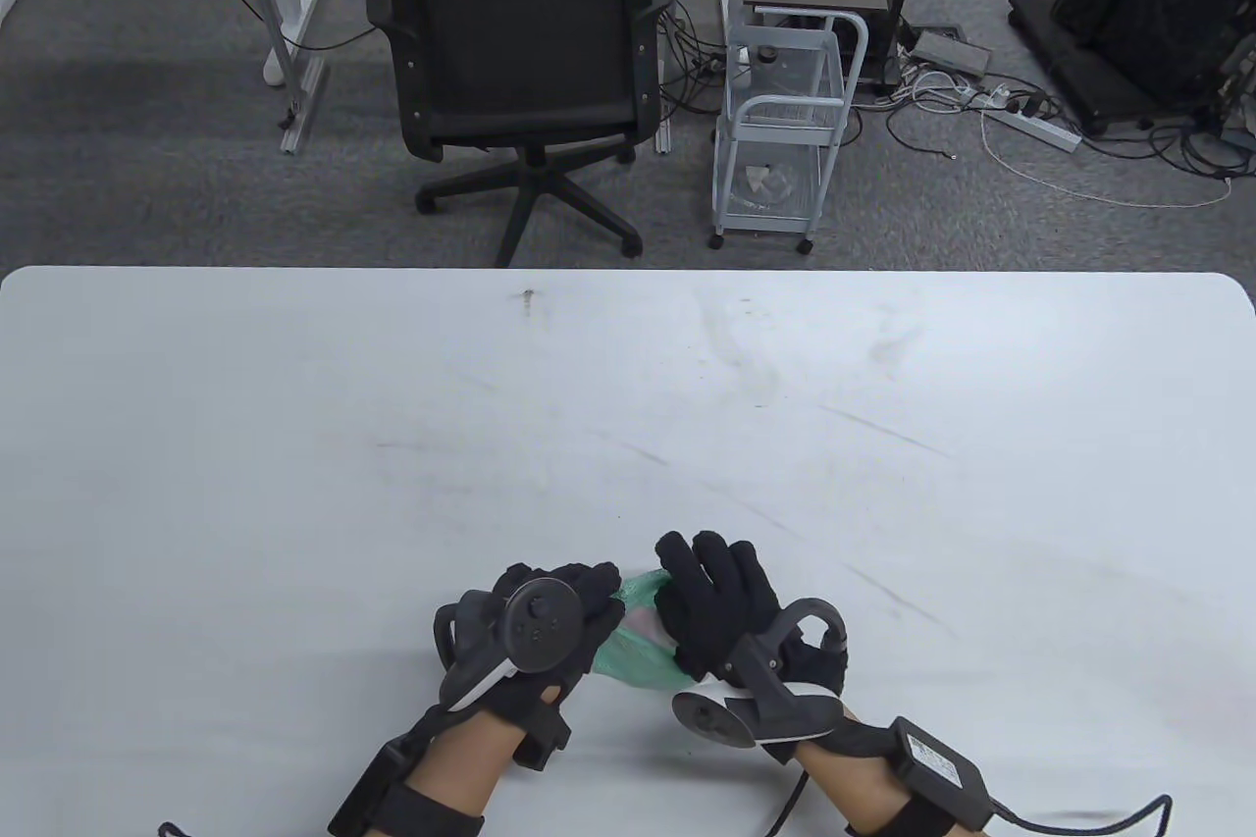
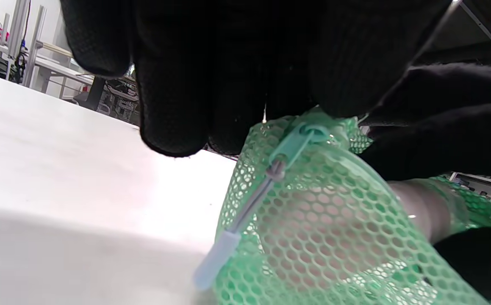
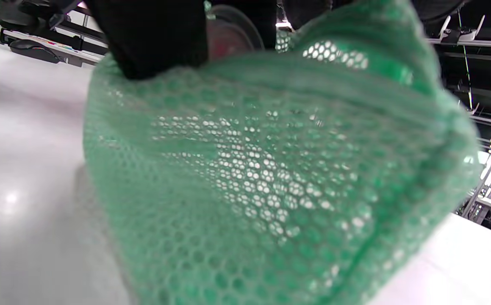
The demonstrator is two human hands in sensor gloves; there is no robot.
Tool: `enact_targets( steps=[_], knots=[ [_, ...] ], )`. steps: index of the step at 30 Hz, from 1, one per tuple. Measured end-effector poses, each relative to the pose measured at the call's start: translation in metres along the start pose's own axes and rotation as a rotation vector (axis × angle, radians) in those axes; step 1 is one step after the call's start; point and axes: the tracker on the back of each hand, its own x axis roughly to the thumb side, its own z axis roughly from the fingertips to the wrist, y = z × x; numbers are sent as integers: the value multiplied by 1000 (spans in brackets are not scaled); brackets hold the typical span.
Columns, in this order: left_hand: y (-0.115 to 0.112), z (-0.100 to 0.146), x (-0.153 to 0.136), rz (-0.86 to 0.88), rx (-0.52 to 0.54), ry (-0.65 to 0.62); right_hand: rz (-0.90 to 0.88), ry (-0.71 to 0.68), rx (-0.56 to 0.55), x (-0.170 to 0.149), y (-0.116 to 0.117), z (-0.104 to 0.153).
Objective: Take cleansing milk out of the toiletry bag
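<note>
Resting on worktop [image 1: 628, 405], green mesh toiletry bag [image 1: 636, 651] gripped by left hand [image 1: 549, 626] fingers; right hand [image 1: 721, 611] fingers clasped over bag top.

A white worktop [image 1: 883, 444] shows faint scuff marks. Beyond its far edge, on grey carpet, stand a black mesh office chair [image 1: 520, 62] and a white wire trolley [image 1: 785, 121]; what looks like a power strip [image 1: 1030, 126] lies among cables.

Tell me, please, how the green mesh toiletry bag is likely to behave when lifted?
The green mesh toiletry bag will probably be floppy: its netting bulges and creases under the left hand and right hand. It likely sags around the pale bottle inside. The mesh should offer decent grip.
</note>
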Motion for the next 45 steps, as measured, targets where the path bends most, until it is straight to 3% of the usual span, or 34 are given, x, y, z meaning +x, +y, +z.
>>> enact_targets(
  steps=[8,23,34,39,45],
  knots=[
    [0,2,3,-22,5,-23,14,-22,-63,0,-6,2],
    [9,0,-13,-26,90,65,-53,67,-157,-21,-28,14],
    [10,-2,-21,-23,77,88,-136,350,-229,-66,-38,30],
    [8,-2,-20,-24,73,82,-162,499,-177,-91,-32,37],
    [8,-2,-20,-24,68,83,-229,688,-19,-118,-11,43]
  ],
)
